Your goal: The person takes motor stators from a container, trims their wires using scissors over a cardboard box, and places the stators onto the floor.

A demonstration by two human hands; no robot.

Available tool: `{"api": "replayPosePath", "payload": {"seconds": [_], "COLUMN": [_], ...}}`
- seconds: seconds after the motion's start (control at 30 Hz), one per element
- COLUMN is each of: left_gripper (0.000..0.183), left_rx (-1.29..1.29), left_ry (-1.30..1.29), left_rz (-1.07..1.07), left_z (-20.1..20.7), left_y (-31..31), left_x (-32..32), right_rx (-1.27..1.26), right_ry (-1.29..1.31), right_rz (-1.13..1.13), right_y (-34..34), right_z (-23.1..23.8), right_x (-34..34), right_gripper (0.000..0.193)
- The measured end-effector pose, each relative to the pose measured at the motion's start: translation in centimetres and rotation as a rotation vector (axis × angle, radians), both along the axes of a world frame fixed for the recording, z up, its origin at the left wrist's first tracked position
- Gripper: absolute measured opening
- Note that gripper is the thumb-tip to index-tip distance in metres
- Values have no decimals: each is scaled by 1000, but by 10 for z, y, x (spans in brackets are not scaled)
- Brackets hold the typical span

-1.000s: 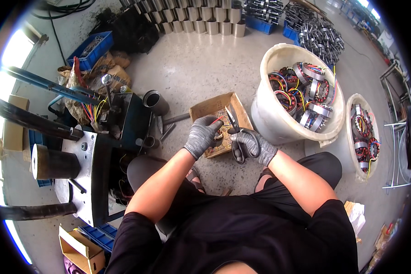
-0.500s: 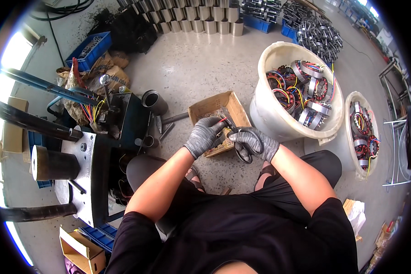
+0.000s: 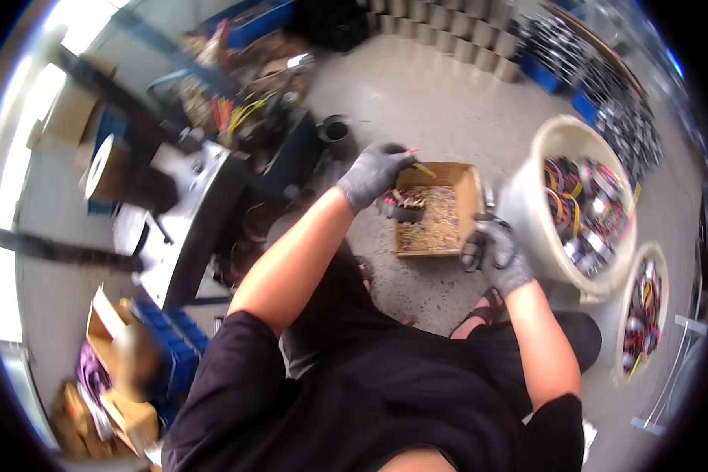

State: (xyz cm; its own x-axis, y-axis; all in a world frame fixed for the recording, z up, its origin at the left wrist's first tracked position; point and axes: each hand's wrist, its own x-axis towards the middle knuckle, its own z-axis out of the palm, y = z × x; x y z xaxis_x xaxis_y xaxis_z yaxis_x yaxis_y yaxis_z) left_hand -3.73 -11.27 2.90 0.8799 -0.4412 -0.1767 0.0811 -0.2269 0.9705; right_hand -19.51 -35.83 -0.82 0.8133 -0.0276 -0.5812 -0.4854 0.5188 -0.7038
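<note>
My left hand [image 3: 374, 175], in a grey glove, is closed on the wire leads of a motor stator [image 3: 405, 208]. Red and yellow wire ends stick out past its fingers. The stator, a dark ring with copper-coloured windings, hangs below that hand over the left side of an open cardboard box [image 3: 435, 253]. Small coloured wire scraps cover the box's bottom. To the right of the box, my gloved right hand [image 3: 502, 253] is curled round the black handles of scissors [image 3: 490, 195], whose metal blades point away from me. Blur hides the exact finger positions.
A large white tub [image 3: 527, 228] full of stators stands right of the box, with a second tub [image 3: 617, 358] beyond it. A metal machine [image 3: 185, 236] is at my left. A dark cylinder [image 3: 337, 138] stands behind the box. Stacked metal sleeves [image 3: 448, 35] line the back.
My hands have moved apart: the scissors have gone right, away from the wires, and the left hand has lifted the stator into view. The whole view has turned and shifted.
</note>
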Motion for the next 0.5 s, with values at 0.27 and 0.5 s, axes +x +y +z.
{"api": "replayPosePath", "payload": {"seconds": [0.27, 0.5], "left_gripper": [30, 33], "left_rx": [346, 450], "left_ry": [-160, 105], "left_rz": [74, 261], "left_z": [-10, -91], "left_y": [116, 223], "left_x": [35, 31], "right_rx": [66, 14], "right_ry": [-115, -150], "right_rz": [36, 41], "right_y": [-1, -16], "right_z": [49, 52], "right_x": [-11, -8], "right_gripper": [27, 22]}}
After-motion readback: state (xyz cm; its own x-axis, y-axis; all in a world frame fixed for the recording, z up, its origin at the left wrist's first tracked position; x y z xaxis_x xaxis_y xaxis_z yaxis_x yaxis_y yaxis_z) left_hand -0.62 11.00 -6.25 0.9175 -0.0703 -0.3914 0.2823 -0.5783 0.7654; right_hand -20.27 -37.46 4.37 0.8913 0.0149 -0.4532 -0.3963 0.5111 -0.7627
